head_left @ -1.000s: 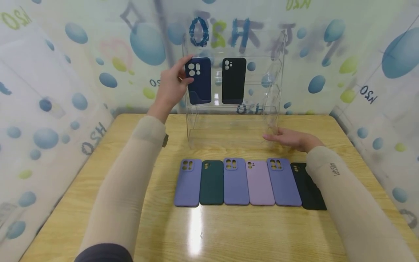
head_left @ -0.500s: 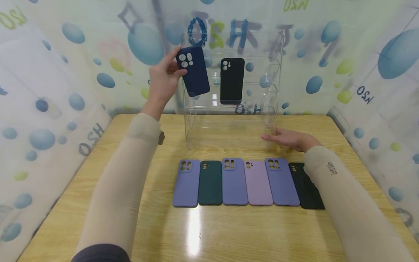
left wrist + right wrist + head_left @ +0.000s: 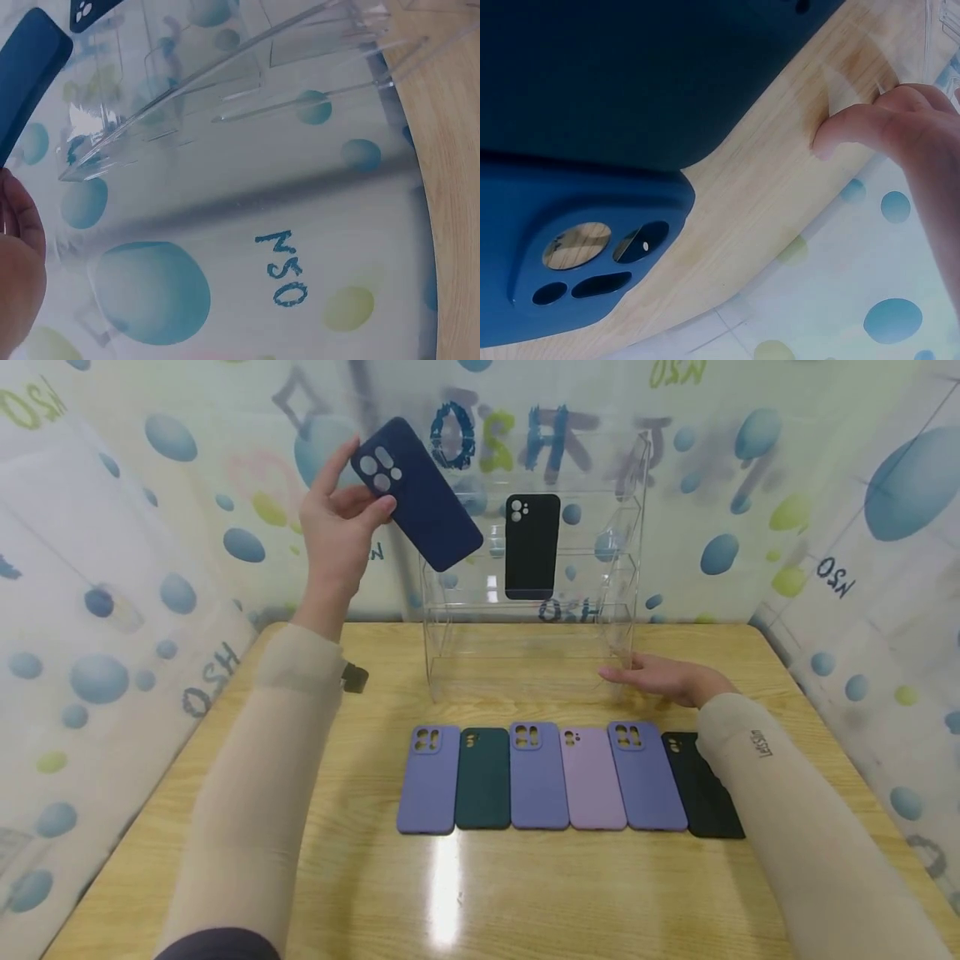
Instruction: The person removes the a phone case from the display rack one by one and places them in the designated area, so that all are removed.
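The dark navy silicone phone case (image 3: 418, 493) is up in the air, tilted, left of the clear acrylic tiered display rack (image 3: 534, 635), pinched at its camera end by the left hand (image 3: 336, 531), seemingly to keep it clear of the shelves. A black phone case (image 3: 532, 547) stands upright in the rack. The right hand (image 3: 663, 679), fingers flat, rests at the rack's base, probably steadying it. Six cases lie in a row on the wooden table (image 3: 225, 793).

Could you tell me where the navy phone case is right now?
In the head view, the left hand holds the navy phone case tilted in the air, up left of the clear acrylic rack.
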A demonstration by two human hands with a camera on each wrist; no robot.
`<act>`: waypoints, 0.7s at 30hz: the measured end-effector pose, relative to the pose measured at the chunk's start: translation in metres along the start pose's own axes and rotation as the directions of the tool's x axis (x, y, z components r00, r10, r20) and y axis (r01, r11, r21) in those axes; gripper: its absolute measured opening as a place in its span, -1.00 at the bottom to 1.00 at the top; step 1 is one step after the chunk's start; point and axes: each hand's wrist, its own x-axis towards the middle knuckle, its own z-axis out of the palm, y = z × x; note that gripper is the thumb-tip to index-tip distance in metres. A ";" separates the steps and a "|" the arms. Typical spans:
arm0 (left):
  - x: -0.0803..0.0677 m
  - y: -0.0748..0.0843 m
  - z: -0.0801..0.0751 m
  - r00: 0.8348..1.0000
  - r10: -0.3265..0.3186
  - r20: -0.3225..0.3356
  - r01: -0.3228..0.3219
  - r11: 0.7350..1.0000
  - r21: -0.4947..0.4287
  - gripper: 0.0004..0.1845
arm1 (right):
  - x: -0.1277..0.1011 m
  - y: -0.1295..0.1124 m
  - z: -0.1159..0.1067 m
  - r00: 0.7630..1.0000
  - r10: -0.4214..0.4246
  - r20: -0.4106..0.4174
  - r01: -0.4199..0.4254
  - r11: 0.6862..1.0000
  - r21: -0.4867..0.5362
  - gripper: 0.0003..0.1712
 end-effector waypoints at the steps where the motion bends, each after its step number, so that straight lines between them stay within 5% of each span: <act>1: -0.002 0.002 -0.003 1.000 -0.008 0.009 0.009 1.000 -0.011 -0.25 | 0.000 0.000 0.000 1.000 -0.004 -0.001 0.004 1.000 -0.001 0.36; 7: -0.016 0.010 -0.022 0.992 -0.105 0.071 0.108 0.993 -0.038 -0.29 | 0.001 0.000 -0.001 1.000 -0.022 -0.002 0.022 1.000 0.000 0.33; 11: -0.025 0.012 -0.040 0.967 -0.235 0.103 0.236 0.972 -0.001 -0.28 | 0.002 0.002 -0.001 1.000 -0.028 -0.002 0.028 1.000 0.001 0.35; 15: -0.036 0.013 -0.065 0.915 -0.382 0.130 0.359 0.917 0.175 -0.27 | 0.003 0.004 -0.001 0.999 -0.035 -0.005 0.035 0.999 0.007 0.42; 21: -0.058 -0.004 -0.104 0.787 -0.580 0.212 0.395 0.737 0.549 -0.24 | 0.004 0.004 0.000 1.000 -0.029 -0.008 0.029 1.000 0.010 0.46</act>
